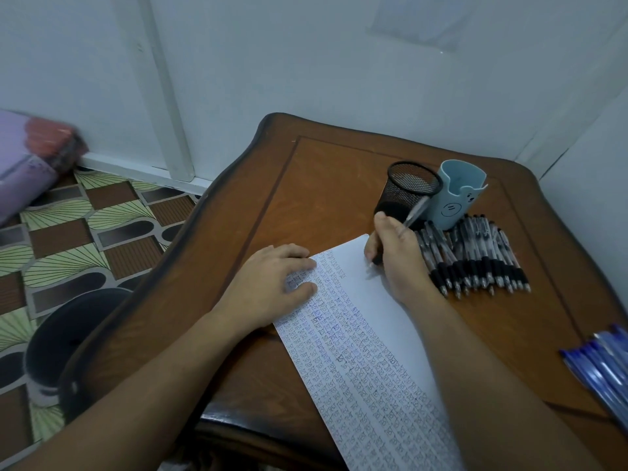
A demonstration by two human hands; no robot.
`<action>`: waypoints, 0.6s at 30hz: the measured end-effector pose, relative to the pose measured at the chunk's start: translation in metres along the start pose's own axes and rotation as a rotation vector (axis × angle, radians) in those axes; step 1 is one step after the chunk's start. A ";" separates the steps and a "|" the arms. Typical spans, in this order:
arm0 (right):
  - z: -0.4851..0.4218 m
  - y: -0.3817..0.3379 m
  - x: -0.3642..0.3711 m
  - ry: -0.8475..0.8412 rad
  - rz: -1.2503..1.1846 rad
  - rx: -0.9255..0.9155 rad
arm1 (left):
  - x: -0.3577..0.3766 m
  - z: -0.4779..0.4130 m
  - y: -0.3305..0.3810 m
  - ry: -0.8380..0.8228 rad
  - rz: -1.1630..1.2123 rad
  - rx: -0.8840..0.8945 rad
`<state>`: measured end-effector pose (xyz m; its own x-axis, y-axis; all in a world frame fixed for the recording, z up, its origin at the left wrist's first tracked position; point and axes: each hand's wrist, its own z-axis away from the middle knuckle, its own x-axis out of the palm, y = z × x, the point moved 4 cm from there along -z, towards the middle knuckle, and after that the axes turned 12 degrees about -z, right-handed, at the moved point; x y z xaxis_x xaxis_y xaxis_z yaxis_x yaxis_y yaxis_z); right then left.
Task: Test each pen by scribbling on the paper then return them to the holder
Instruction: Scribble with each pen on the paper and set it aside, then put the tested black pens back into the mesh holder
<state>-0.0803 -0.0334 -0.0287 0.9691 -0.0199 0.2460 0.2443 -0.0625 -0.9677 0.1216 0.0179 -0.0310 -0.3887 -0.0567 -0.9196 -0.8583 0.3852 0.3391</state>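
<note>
Pen (414, 212) in right hand (397, 263); left hand (272, 283) flat on paper (370, 351)

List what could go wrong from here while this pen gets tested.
The right hand works with its wrist right beside the row of black pens; a sweep could scatter them and mix tested with untested.
The paper is mostly covered in marks; a faint scribble from the pen may be hard to judge outside the blank strip.
The pen's top end sits near the mesh holder and might bump it.
</note>
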 end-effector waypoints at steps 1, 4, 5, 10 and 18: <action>0.000 -0.002 0.001 -0.004 -0.020 0.003 | 0.000 0.000 0.000 -0.005 0.000 0.005; 0.002 -0.007 0.003 -0.016 0.021 0.001 | 0.002 0.001 0.002 -0.031 -0.039 0.013; 0.003 -0.009 0.004 -0.029 0.062 0.003 | 0.002 0.001 0.004 -0.033 -0.065 0.017; 0.005 -0.035 0.008 -0.095 0.299 0.083 | 0.001 0.003 0.016 -0.001 -0.161 0.017; 0.055 -0.068 -0.020 -0.101 0.520 0.135 | 0.005 0.005 0.031 -0.003 -0.280 -0.036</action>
<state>-0.1148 0.0264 0.0290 0.9601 0.0820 -0.2675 -0.2726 0.0592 -0.9603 0.0947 0.0341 -0.0258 -0.1336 -0.1535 -0.9791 -0.9436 0.3216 0.0783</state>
